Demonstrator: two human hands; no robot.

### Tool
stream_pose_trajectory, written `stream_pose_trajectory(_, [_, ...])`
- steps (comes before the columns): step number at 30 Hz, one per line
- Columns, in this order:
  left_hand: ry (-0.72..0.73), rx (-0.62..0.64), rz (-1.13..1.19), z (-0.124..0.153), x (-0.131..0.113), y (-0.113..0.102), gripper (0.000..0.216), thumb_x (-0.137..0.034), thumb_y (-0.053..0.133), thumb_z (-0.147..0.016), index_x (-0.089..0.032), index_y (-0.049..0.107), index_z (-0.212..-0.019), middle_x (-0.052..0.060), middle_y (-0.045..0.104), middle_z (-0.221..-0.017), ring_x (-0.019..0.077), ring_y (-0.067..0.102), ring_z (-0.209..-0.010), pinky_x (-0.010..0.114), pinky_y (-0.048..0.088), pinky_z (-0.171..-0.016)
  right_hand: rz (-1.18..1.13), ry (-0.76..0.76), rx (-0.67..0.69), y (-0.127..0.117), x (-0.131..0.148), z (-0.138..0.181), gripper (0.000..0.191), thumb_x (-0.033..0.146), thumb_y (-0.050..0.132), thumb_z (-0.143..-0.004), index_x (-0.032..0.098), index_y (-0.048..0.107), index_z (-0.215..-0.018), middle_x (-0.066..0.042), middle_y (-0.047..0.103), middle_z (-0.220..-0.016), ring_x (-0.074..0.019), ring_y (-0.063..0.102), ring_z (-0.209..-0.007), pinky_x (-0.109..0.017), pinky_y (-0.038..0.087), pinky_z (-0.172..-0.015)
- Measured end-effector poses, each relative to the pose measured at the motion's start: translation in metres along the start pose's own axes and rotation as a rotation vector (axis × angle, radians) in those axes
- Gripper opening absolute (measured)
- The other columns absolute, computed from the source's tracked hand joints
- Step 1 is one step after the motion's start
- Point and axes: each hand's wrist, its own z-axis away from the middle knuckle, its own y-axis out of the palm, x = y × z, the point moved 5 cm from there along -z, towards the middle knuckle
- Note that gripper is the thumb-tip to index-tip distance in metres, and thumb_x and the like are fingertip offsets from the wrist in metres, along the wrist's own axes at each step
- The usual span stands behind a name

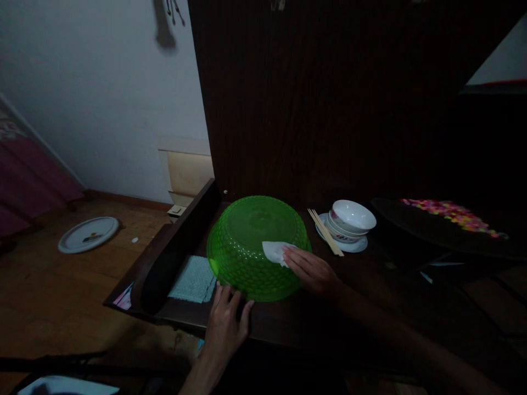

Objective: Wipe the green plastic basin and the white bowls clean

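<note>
Left hand [225, 323] lies spread at the near rim of the upturned green basin [247, 236], right hand [313, 271] holds a white tissue [272, 251] pressed to its side, and I judge a hard push could skid it into the bowls [354, 215] beyond that hand.

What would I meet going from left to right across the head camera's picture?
White plate on the floor → pale folded cloth → upturned green plastic basin → wooden chopsticks → stack of white bowls → dark tray with a colourful pattern.
</note>
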Motion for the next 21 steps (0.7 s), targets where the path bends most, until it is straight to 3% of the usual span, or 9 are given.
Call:
stream_pose_trajectory(4, [-0.007,0.000,0.029,-0.001,-0.001,0.000,0.002,-0.022,0.062,-0.089,-0.021,0.060,-0.089,0.005,0.060,-0.088,0.0250,0.061,-0.090,0.054,0.049,-0.099,0.056,0.129,-0.062,0.001,-0.001,0.009,0.037,0.002,0.044,-0.093,0.002,0.063,-0.125,-0.023,0.067,-0.126,-0.0266,0.048,-0.138,-0.037,0.046,-0.115])
stream_pose_trajectory(7, [0.002,0.003,0.034,-0.003,-0.002,0.001,0.009,-0.025,0.066,-0.088,-0.021,0.059,-0.084,0.004,0.059,-0.084,0.0241,0.061,-0.086,0.052,0.051,-0.096,0.024,0.140,-0.055,0.009,0.011,0.000,0.040,0.003,0.046,-0.090,-0.001,0.060,-0.128,-0.025,0.062,-0.134,-0.0293,0.040,-0.143,-0.045,0.049,-0.112])
stream_pose_trajectory(11, [0.008,-0.006,0.012,-0.005,-0.002,0.004,0.015,-0.026,0.066,-0.088,-0.021,0.056,-0.078,0.003,0.058,-0.079,0.0236,0.060,-0.082,0.047,0.054,-0.087,-0.048,0.070,-0.053,0.020,0.028,-0.021,0.042,0.004,0.046,-0.089,0.000,0.059,-0.129,-0.023,0.060,-0.137,-0.0318,0.035,-0.145,-0.050,0.049,-0.110])
stream_pose_trajectory(16, [0.007,-0.005,-0.014,-0.003,0.000,0.008,0.015,-0.027,0.063,-0.090,-0.021,0.056,-0.078,0.004,0.059,-0.079,0.0234,0.060,-0.080,0.049,0.055,-0.087,-0.098,-0.026,-0.021,0.041,0.048,-0.050,0.037,0.009,0.048,-0.094,0.004,0.062,-0.128,-0.017,0.061,-0.139,-0.0263,0.041,-0.143,-0.043,0.044,-0.115])
stream_pose_trajectory(18, [0.027,-0.022,-0.026,-0.001,0.002,0.008,0.007,-0.025,0.059,-0.092,-0.020,0.060,-0.087,0.007,0.063,-0.087,0.0256,0.062,-0.087,0.050,0.054,-0.089,-0.098,-0.119,0.008,0.051,0.060,-0.056,0.033,0.012,0.051,-0.095,0.004,0.064,-0.125,-0.015,0.062,-0.138,-0.0240,0.048,-0.138,-0.039,0.042,-0.117])
stream_pose_trajectory(21, [0.074,-0.044,-0.053,0.000,0.005,0.006,0.017,-0.021,0.053,-0.092,-0.019,0.063,-0.105,0.010,0.067,-0.101,0.0283,0.064,-0.098,0.050,0.054,-0.091,-0.044,-0.243,0.056,0.062,0.074,-0.056,0.030,0.012,0.053,-0.096,0.004,0.066,-0.122,-0.015,0.064,-0.135,-0.0212,0.055,-0.132,-0.035,0.039,-0.119])
